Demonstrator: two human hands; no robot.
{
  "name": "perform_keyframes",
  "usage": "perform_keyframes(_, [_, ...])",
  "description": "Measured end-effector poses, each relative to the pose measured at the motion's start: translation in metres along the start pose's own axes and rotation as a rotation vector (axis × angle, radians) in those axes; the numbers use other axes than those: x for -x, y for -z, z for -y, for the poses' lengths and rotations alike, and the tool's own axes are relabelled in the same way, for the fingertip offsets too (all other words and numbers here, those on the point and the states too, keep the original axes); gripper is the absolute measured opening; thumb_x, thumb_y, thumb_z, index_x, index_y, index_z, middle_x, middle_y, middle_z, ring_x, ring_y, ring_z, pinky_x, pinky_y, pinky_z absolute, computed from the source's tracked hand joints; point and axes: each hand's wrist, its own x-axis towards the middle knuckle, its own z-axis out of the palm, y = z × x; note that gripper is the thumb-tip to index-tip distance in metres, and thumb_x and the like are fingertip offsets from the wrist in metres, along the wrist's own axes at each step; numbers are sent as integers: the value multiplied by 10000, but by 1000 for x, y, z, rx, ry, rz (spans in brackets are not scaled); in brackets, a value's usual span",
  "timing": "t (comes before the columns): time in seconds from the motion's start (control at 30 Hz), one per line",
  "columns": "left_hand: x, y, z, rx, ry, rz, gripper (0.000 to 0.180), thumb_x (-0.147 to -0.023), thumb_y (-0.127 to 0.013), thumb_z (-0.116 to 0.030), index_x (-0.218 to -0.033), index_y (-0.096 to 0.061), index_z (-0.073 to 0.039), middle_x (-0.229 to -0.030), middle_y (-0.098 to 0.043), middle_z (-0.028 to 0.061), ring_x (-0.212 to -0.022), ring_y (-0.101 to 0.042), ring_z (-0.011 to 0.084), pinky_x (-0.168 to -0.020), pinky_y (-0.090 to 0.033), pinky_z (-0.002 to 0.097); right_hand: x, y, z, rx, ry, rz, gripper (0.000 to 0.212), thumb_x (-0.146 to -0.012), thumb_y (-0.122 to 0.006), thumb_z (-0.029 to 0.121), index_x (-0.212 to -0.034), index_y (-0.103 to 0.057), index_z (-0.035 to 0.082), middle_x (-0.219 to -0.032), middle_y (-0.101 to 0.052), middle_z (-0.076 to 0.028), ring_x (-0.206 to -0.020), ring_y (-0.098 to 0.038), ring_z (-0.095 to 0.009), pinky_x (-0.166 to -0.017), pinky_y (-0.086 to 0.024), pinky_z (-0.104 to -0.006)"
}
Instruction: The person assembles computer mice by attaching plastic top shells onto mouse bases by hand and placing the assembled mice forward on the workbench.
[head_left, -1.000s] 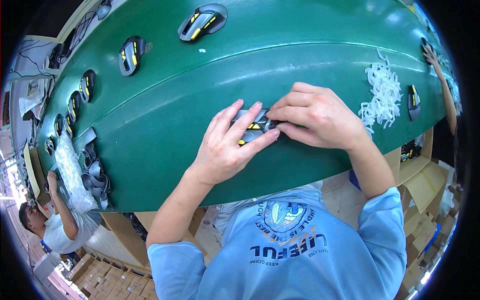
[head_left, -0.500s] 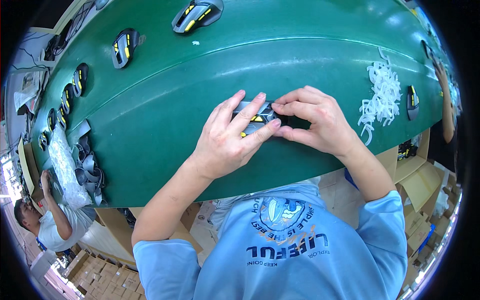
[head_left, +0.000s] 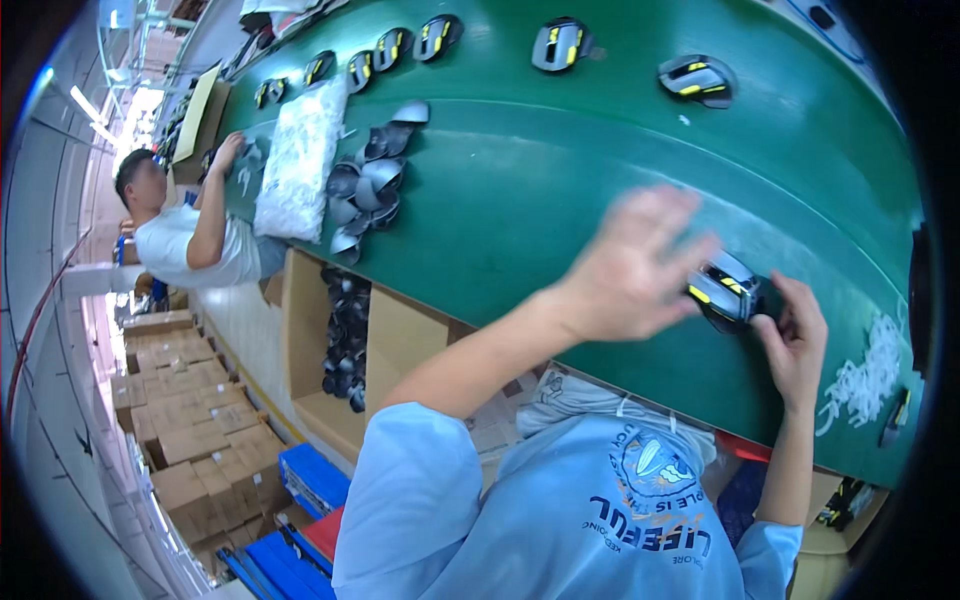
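Observation:
A grey and black computer mouse with yellow buttons (head_left: 730,283) lies on the green table in front of me. My right hand (head_left: 797,340) grips its right end between thumb and fingers. My left hand (head_left: 640,268) is at the left side of the mouse, smeared by motion, with its fingers spread and nothing visible in them. Whether its fingertips still touch the mouse I cannot tell.
Several similar mice (head_left: 562,45) stand along the far side of the green table (head_left: 520,190). Curved grey shells (head_left: 372,185) and a clear plastic bag (head_left: 300,165) lie left. White curved strips (head_left: 868,375) are at right. A co-worker (head_left: 200,225) sits at left, near cardboard boxes (head_left: 215,440).
The view has swung left, so the table and things on it appear shifted right. My left hand has drawn back from over the mouse, its fingers spreading; my right hand stays on it.

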Motion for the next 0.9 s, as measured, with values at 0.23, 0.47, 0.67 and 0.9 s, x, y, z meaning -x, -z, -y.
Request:
perform_keyframes(0.23, [89, 156, 142, -1174, 808, -1, 364, -888, -846, -407, -1092, -795, -110, -1245, -681, 151, -1212, -556, 383, -1025, -426, 552, -1, -3, -33, -236, 22, -100, 460, -966, -799, 95, -1411, -716, 13, -1214, -685, -59, -778, -453, -59, -627, -389, -216])
perform_keyframes(0.47, [40, 112, 90, 477, 927, -304, 116, -1071, -731, -167, -1066, -747, -52, -1032, -703, 22, -944, -655, 175, -854, -503, 359, 2, 16, 29, -133, 137, -113, 256, -886, -794, 56, -1139, -803, 22, -1034, -773, -112, -768, -630, -152, -626, -447, -275])
perform_keyframes(0.67, [-9, 20, -21, 1408, 766, 11, 210, -1125, -672, -194, -1208, -646, -3, -1084, -764, 98, -973, -731, 160, -924, -596, 321, -20, -39, 91, -1134, -278, 19, 563, -1082, -682, 123, -1619, -528, 53, -1152, -753, -30, -877, -639, -77, -797, -539, -230])
perform_keyframes(0.9, [-44, -20, -30, 90, 50, 99, 824, -734, -984, -437, -1362, -676, -2, -1314, -688, 156, -1167, -597, 391, -1052, -471, 509, -4, 8, 35, -1021, -315, -90, 539, -1073, -717, 126, -1585, -572, 34, -971, -677, 29, -794, -575, -45, -703, -471, -215])
